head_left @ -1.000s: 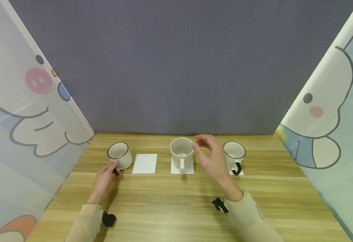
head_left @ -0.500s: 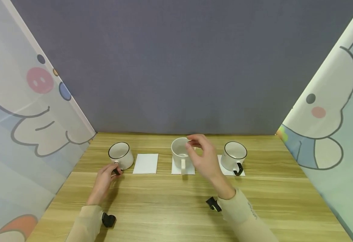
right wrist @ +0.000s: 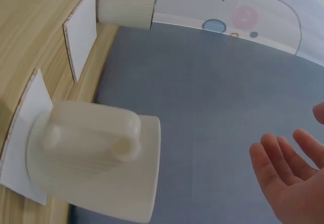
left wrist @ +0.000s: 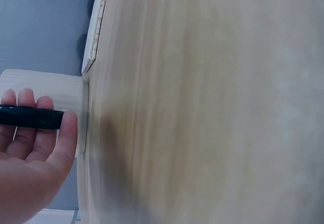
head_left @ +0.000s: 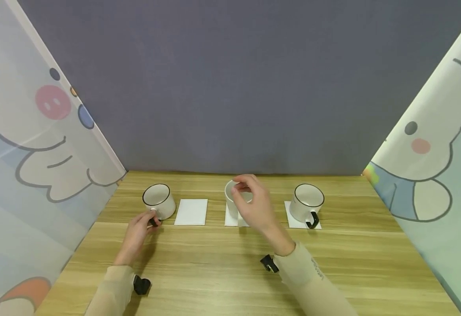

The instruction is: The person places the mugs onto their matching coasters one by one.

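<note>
My left hand (head_left: 138, 230) grips the black handle (left wrist: 30, 117) of a white mug (head_left: 160, 204) with a black rim, which stands upright at the left of the table. In the left wrist view the fingers curl behind that handle. Held above the middle white mug (head_left: 231, 206), my right hand (head_left: 255, 207) hides part of it from the head camera; its fingers are loosely curved around nothing. The right wrist view shows this mug (right wrist: 93, 158) apart from the hand, upright on a white square coaster (right wrist: 23, 143), its white handle facing the camera.
One white coaster (head_left: 191, 212) lies bare between the left and middle mugs. At the right, a black-rimmed white mug (head_left: 306, 204) with a black handle sits on another coaster (head_left: 291, 221). A grey panel (head_left: 222, 109) rises behind the wooden table, with cartoon-printed sheets on both sides.
My right hand has moved left, from the right side of the middle mug to above it. The left hand has stayed at its mug's handle, and the mugs stand where they were.
</note>
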A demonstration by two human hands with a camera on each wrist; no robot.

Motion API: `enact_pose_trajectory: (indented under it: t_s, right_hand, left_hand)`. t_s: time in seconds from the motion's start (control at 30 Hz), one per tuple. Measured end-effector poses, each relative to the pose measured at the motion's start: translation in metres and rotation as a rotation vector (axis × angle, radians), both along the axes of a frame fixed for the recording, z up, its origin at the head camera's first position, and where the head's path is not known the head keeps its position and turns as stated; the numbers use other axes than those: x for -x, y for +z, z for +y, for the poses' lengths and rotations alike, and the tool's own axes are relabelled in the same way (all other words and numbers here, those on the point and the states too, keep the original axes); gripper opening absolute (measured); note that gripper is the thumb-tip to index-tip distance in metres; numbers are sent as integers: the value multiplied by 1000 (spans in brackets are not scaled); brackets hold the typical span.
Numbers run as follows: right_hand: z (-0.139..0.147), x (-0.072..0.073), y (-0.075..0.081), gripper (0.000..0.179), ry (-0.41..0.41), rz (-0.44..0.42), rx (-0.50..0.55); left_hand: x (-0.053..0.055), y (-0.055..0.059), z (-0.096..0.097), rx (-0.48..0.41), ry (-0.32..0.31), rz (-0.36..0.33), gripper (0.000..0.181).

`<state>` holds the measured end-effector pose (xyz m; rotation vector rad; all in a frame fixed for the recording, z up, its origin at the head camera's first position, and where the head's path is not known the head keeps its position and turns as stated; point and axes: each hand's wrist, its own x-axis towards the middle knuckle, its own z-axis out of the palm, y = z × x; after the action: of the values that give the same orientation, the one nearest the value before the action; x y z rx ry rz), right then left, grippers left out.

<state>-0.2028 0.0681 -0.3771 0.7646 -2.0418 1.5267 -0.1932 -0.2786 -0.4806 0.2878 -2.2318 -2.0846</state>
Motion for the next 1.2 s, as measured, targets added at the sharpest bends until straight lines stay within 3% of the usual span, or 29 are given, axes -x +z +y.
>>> enact_pose_trajectory:
  t_s: [0.37,0.8,1.2]
  right_hand:
    - [-21,5,-7,21,16,29,29]
    - [-44,12,-12,25,37,-67,25]
    - [-64,19,-23,21,41,-150,-91]
  left_hand:
    - [0,2,2,45,7,-14,35]
    - [0,0,3,44,21,-15,35]
    - [1,0,3,38,21,-18,36]
